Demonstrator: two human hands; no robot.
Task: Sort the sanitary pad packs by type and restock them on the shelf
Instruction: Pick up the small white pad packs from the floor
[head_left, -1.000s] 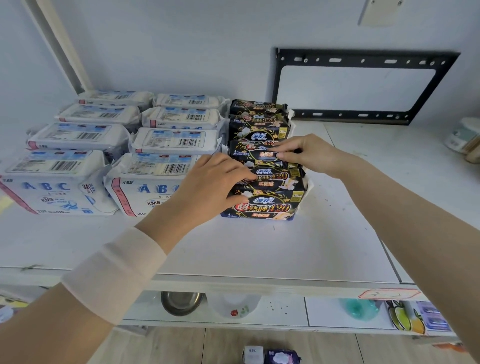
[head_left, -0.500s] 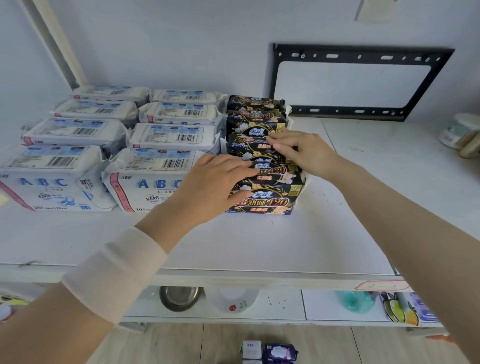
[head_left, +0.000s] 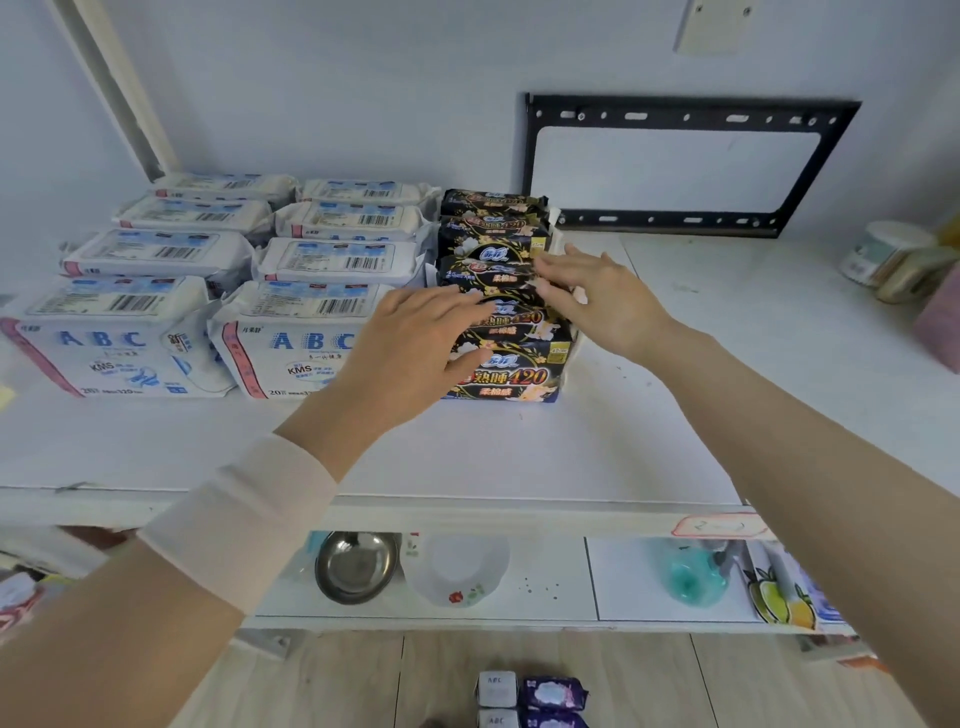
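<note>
- Here, a row of black packs (head_left: 501, 291) runs front to back on the white shelf (head_left: 519, 457), just beside two rows of white ABC packs (head_left: 228, 291) on its left.
- The left hand (head_left: 410, 353) lies flat on the front black packs, fingers (head_left: 457, 312) loosely spread, gripping nothing.
- The right hand (head_left: 602, 296) rests its extended fingers (head_left: 550, 270) on a middle black pack, not clamped.
- More small packs (head_left: 530, 699) lie on the floor below.

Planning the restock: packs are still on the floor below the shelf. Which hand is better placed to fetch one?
Probably the left hand. It only rests on the front black pack near the shelf edge, while the right hand reaches deeper, fingers on a mid-row pack. The floor packs lie roughly between both arms.
</note>
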